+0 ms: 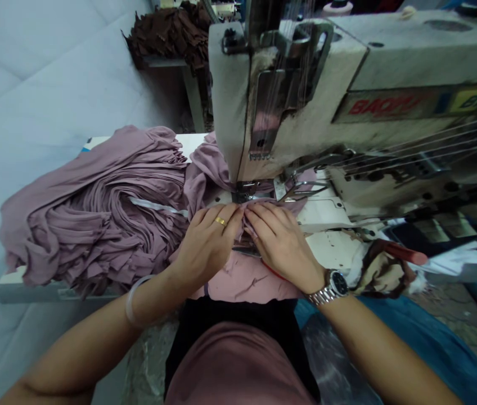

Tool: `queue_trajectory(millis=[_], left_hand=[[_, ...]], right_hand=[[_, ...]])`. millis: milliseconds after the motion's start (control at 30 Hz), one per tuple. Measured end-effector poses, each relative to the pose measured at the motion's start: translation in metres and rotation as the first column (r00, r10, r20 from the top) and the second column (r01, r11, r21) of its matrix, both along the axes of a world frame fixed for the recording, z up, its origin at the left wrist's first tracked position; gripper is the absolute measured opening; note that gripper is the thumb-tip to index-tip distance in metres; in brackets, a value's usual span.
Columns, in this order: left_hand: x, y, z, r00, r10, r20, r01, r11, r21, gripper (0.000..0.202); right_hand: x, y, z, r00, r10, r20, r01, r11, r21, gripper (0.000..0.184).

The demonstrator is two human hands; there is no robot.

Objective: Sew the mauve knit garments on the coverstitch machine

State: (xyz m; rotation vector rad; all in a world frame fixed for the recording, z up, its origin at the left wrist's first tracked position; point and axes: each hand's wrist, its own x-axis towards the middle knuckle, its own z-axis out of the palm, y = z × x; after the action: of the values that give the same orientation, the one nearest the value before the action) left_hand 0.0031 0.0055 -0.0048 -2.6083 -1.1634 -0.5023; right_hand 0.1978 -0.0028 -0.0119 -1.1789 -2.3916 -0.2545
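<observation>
A piece of mauve fabric (242,278) lies under the presser foot (244,194) of a cream industrial sewing machine (348,112). My left hand (207,242), with a gold ring and a pale bangle, presses its bent fingers on the cloth just in front of the foot. My right hand (278,239), a metal watch on its wrist, pinches the same cloth beside it; the fingertips of both hands meet. More of the cloth hangs down into my lap.
A heap of mauve fabric pieces (95,208) fills the table's left side (14,284). Brown fabric scraps (171,31) sit on a far stand. A patterned rag (384,273) and a red-handled tool (407,253) lie right of the machine. Grey padded sheeting (31,84) is on the left.
</observation>
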Motion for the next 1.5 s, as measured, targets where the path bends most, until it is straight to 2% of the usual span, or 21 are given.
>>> queue_trajectory(millis=[400,500,600,733,1033,1200,1367,1500], left_hand=[[0.003,0.005,0.006,1.0,-0.002,0.026,0.003,1.0,-0.027,0.037],[-0.002,0.005,0.006,0.997,-0.067,0.05,0.067,0.998,-0.011,0.034],[-0.009,0.006,0.005,0.983,-0.164,0.079,0.164,0.986,0.003,0.028],[-0.015,0.007,0.005,0.969,-0.22,0.111,0.222,0.975,-0.009,0.023],[-0.012,0.015,0.009,0.973,-0.191,0.128,0.193,0.981,0.002,0.022],[-0.009,0.021,0.01,0.978,-0.147,0.145,0.148,0.989,0.005,0.025],[-0.009,0.025,0.009,0.975,-0.149,0.167,0.151,0.988,0.0,0.025],[-0.01,0.025,0.01,0.975,-0.148,0.166,0.152,0.988,-0.011,0.024]], right_hand=[[-0.004,0.006,0.004,0.999,-0.032,0.001,0.032,0.999,-0.028,0.039],[-0.002,0.006,0.002,0.999,0.006,-0.043,-0.006,1.0,0.001,0.036],[0.0,0.004,0.0,0.985,0.07,-0.158,-0.065,0.997,0.034,0.024],[-0.001,0.002,0.002,0.971,0.09,-0.222,-0.091,0.996,0.006,0.017],[-0.003,0.01,0.012,0.995,0.031,-0.098,-0.038,0.996,-0.078,0.026],[0.001,0.019,0.01,0.989,0.018,-0.144,-0.036,0.992,-0.123,0.029],[0.0,0.028,0.012,0.986,-0.032,-0.165,0.001,0.983,-0.186,0.027],[-0.004,0.033,0.013,0.989,-0.064,-0.13,0.044,0.988,-0.149,0.024]])
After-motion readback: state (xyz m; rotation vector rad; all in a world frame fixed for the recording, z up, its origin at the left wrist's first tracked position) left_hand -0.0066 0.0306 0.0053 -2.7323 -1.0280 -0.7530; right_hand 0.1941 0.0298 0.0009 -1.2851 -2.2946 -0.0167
